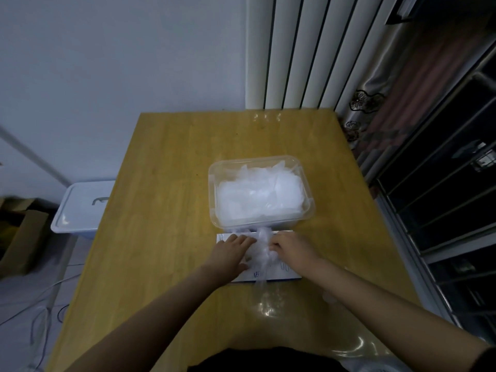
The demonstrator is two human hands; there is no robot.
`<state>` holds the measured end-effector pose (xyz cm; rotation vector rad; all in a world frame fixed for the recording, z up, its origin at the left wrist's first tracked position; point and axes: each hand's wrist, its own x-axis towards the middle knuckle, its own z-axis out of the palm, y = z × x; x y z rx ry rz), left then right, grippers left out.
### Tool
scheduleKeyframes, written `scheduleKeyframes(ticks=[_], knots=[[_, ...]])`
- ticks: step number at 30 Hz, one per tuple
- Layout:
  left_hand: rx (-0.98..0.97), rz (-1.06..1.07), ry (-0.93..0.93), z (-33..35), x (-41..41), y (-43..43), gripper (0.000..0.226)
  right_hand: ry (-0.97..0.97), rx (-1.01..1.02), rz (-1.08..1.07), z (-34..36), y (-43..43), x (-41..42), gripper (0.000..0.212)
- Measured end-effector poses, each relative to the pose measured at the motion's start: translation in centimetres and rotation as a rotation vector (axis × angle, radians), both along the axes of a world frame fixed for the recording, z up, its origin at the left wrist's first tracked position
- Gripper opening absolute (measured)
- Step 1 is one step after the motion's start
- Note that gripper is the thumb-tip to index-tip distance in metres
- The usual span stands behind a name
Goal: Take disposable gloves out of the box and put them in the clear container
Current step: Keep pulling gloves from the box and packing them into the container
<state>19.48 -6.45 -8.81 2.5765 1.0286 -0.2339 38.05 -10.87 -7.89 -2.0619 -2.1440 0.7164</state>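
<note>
A clear plastic container [306, 183] stands on the wooden table [166, 183], heaped with thin translucent gloves [257, 194]. Right in front of it lies a flat white glove box [284, 272] with blue print. A crumpled bunch of gloves [261, 245] sticks up from the box's middle, and one trails over its near edge. My left hand [230, 252] lies on the box's left half, fingers reaching into the bunch. My right hand [291, 248] is on the right half, fingers curled at the bunch. Which fingers actually pinch the plastic is hidden.
A white lidded bin [80, 208] stands on the floor left of the table, with cardboard boxes [21, 237] beyond it. A radiator [308, 49] and a curtain [389, 89] stand behind the table, and dark shelving [451, 197] runs along the right.
</note>
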Motion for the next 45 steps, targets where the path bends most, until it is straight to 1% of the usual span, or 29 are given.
scheduleKeyframes(ticks=[4,7,10,13,16,18,21,24,25,27,30,32,37,40,42,44,45], knots=[[-0.003,0.028,-0.021,-0.2,0.1,0.1,0.061,0.05,0.039,-0.075,0.8,-0.6,0.8,0.022],[-0.001,0.023,-0.015,-0.3,-0.1,0.2,0.059,0.078,0.03,-0.136,1.2,-1.0,1.3,0.022],[-0.001,0.015,-0.007,-0.4,-0.1,0.1,0.056,0.132,0.014,-0.279,1.4,-1.2,1.8,0.021],[-0.008,0.018,0.03,-0.3,-0.2,0.0,0.059,0.156,0.057,-0.407,1.7,-1.0,2.3,0.019],[-0.014,-0.009,0.023,0.0,-0.1,0.0,0.053,0.188,0.098,-0.478,2.2,-1.0,2.8,0.021],[0.008,0.023,-0.025,0.5,0.2,-0.3,0.045,0.205,0.094,-0.495,2.3,-1.1,3.0,0.022],[0.106,0.053,-0.132,1.6,1.1,-0.7,0.041,0.231,0.069,-0.502,2.3,-1.2,3.0,0.022],[0.18,-0.071,-0.226,2.5,2.1,-1.4,0.038,0.251,0.045,-0.502,2.6,-1.5,2.8,0.024],[0.187,-0.133,-0.223,2.5,2.4,-1.8,0.037,0.249,0.045,-0.498,2.7,-1.5,2.8,0.024],[0.181,-0.209,-0.146,2.0,2.6,-2.3,0.036,0.232,0.052,-0.504,2.9,-1.5,2.8,0.023],[0.155,-0.212,0.056,0.6,2.0,-2.0,0.04,0.211,0.08,-0.552,3.3,-1.3,3.2,0.022],[0.148,-0.216,0.154,0.1,1.3,-1.6,0.042,0.191,0.099,-0.579,3.6,-1.1,3.7,0.02],[0.114,-0.246,0.241,0.3,1.4,-1.1,0.048,0.197,0.165,-0.601,4.9,-0.6,4.3,0.021],[0.077,-0.306,0.314,0.1,1.8,-0.4,0.043,0.223,0.216,-0.606,6.0,0.0,4.2,0.022],[0.001,-0.301,0.275,0.5,1.9,0.2,0.036,0.239,0.265,-0.615,6.9,0.5,4.4,0.022],[-0.087,-0.219,0.154,2.0,2.2,0.8,0.029,0.272,0.301,-0.626,7.8,1.1,4.7,0.021],[-0.099,-0.164,0.091,3.1,2.4,1.1,0.027,0.296,0.309,-0.626,8.2,1.3,4.8,0.02]])
